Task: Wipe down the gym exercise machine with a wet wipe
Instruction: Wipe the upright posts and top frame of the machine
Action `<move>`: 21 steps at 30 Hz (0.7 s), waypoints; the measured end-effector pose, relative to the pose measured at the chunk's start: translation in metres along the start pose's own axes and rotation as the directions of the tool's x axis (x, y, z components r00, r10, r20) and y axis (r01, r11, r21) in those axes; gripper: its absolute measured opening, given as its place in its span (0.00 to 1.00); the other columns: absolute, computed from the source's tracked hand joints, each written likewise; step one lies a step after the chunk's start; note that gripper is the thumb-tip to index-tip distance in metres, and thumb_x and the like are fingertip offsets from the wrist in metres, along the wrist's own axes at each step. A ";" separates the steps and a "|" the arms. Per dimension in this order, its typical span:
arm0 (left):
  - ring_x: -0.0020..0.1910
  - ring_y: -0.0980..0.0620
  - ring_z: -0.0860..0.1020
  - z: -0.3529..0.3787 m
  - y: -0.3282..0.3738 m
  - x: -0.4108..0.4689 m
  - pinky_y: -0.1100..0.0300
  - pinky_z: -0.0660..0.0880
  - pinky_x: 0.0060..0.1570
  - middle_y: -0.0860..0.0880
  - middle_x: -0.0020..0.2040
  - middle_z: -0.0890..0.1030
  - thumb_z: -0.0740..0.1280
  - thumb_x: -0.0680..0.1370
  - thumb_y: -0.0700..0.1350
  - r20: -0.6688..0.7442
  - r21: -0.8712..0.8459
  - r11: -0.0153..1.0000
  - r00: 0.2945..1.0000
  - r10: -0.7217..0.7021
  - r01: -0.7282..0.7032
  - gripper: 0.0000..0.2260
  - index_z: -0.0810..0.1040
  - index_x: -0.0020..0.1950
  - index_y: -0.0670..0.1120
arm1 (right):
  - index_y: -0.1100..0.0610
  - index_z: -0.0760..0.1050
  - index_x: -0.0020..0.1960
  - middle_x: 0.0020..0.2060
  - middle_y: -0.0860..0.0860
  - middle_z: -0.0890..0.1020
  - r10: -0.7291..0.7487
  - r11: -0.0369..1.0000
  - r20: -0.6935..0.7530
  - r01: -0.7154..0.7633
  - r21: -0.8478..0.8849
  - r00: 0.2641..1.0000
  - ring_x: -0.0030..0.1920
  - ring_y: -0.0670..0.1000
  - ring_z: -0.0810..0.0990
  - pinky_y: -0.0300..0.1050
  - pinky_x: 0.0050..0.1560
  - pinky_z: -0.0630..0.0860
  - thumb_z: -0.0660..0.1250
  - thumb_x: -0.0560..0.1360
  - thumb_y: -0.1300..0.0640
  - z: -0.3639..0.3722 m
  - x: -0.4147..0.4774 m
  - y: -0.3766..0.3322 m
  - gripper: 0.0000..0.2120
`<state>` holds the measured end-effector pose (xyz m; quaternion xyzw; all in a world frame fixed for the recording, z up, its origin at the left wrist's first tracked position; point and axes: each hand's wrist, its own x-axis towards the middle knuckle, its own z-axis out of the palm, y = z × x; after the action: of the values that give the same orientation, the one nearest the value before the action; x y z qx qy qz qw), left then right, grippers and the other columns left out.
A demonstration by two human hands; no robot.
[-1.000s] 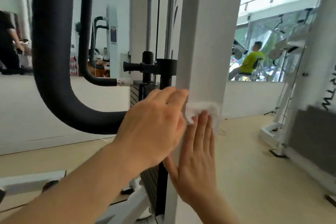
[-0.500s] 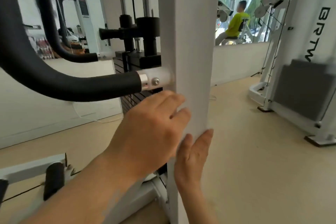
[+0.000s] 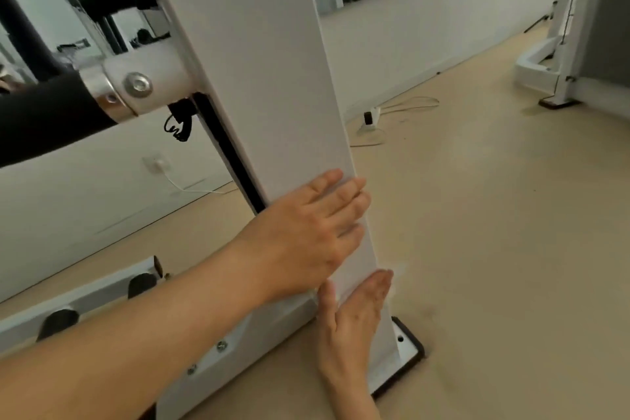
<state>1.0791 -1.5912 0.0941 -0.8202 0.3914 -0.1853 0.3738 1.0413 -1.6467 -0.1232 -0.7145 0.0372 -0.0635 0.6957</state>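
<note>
The tall white rectangular metal post (image 3: 272,95) of the gym machine ran from the top of the view down to the pale beige floor (image 3: 494,215), leaning to the right in the wide-angle picture, and both hands were low on it. The left hand (image 3: 306,235) lay flat across the post's front face, fingers straight and close together, their tips reaching the right-hand edge. Just below it, the right hand (image 3: 354,317) pointed upward against the post's right corner near the base, with the thumb on the front face and the straight fingers along the side. Neither hand was curled round anything. The wet wipe could not be seen; whether it lay beneath a palm could not be told. At the foot of the post sat a white base plate with a black rubber rim (image 3: 407,348), and a white base beam studded with bolts (image 3: 102,297) ran off to the lower left. Higher on the left, a thick black foam-padded arm (image 3: 41,119) met the post through a white tube fitting with a silver bolt (image 3: 138,83), and a small black coiled cord (image 3: 177,129) hung just beneath it. Behind the post, a white power adapter with a pale cable (image 3: 370,118) lay on the floor near the low white wall (image 3: 426,27). A second white machine frame (image 3: 566,44) stood well apart at the far right.
</note>
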 end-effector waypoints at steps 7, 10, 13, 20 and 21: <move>0.56 0.41 0.80 -0.003 0.007 0.020 0.48 0.76 0.56 0.41 0.55 0.82 0.47 0.82 0.39 -0.157 -0.115 0.990 0.982 -0.104 0.087 0.21 0.81 0.54 0.39 | 0.54 0.30 0.77 0.78 0.54 0.35 -0.391 0.907 -0.118 0.361 -0.216 0.913 0.78 0.50 0.34 0.47 0.76 0.33 0.33 0.76 0.30 0.014 0.051 -0.099 0.39; 0.54 0.44 0.78 0.001 -0.001 0.026 0.50 0.70 0.56 0.44 0.54 0.81 0.51 0.80 0.39 -0.107 0.007 1.000 0.994 0.031 -0.030 0.17 0.80 0.51 0.44 | 0.54 0.28 0.76 0.77 0.50 0.32 -0.220 0.971 -0.070 0.211 -0.115 0.973 0.76 0.46 0.31 0.53 0.77 0.37 0.37 0.75 0.27 0.014 0.040 -0.063 0.43; 0.59 0.43 0.77 0.016 0.014 0.022 0.46 0.65 0.66 0.42 0.59 0.79 0.51 0.78 0.41 0.004 0.034 0.991 0.991 0.132 -0.133 0.19 0.81 0.55 0.45 | 0.52 0.24 0.73 0.76 0.48 0.29 0.106 0.994 -0.038 -0.105 0.026 0.994 0.74 0.41 0.28 0.51 0.77 0.37 0.35 0.65 0.18 0.007 0.022 -0.024 0.52; 0.75 0.43 0.62 0.004 0.018 -0.035 0.47 0.58 0.73 0.40 0.76 0.63 0.51 0.82 0.42 -0.062 0.008 0.966 0.964 -0.257 0.258 0.22 0.64 0.75 0.39 | 0.48 0.30 0.75 0.73 0.37 0.31 -0.419 0.906 -0.049 0.414 -0.086 0.907 0.76 0.41 0.32 0.43 0.74 0.28 0.42 0.82 0.42 0.003 0.044 -0.096 0.29; 0.76 0.44 0.59 0.000 0.013 -0.043 0.46 0.57 0.73 0.41 0.77 0.60 0.55 0.81 0.43 -0.082 0.006 0.947 0.944 -0.321 0.322 0.23 0.61 0.76 0.39 | 0.48 0.30 0.75 0.74 0.38 0.32 -0.466 0.882 -0.067 0.457 -0.111 0.882 0.77 0.44 0.33 0.44 0.73 0.28 0.40 0.81 0.39 0.006 0.047 -0.110 0.30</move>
<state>1.0450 -1.5629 0.0836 -0.8613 0.2652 -0.2801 0.3308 1.0845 -1.6445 -0.0119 -0.7304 -0.0990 -0.2584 0.6244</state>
